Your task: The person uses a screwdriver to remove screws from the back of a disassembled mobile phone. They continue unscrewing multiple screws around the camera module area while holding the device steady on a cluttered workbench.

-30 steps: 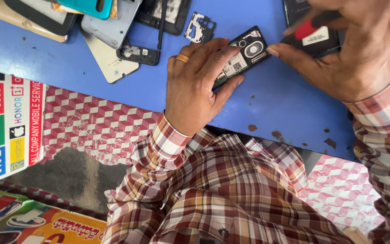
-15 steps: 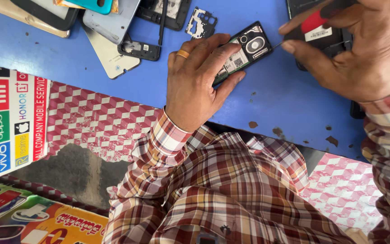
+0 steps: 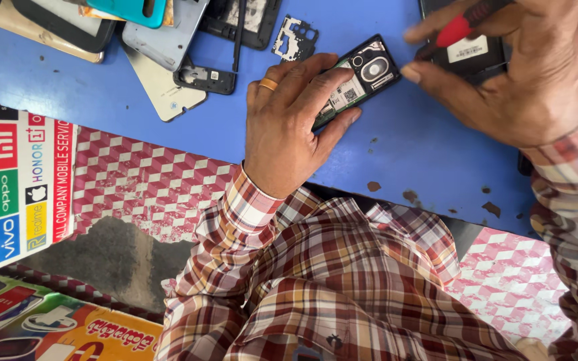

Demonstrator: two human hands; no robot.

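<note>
Opened phone pinned on the blue worktop (image 3: 102, 100)
Left hand (image 3: 289, 127) grips the phone (image 3: 362, 77); right hand (image 3: 523, 80), just beside, clasps a red-handled screwdriver (image 3: 463, 25).

Both arms wore a long-sleeved checked shirt (image 3: 342, 281) in red, brown and cream (cuffs buttoned snug at the wrists). The left hand (image 3: 289, 127) carried a plain gold ring (image 3: 268, 84) on one finger; the right hand (image 3: 536, 80) showed none.
</note>
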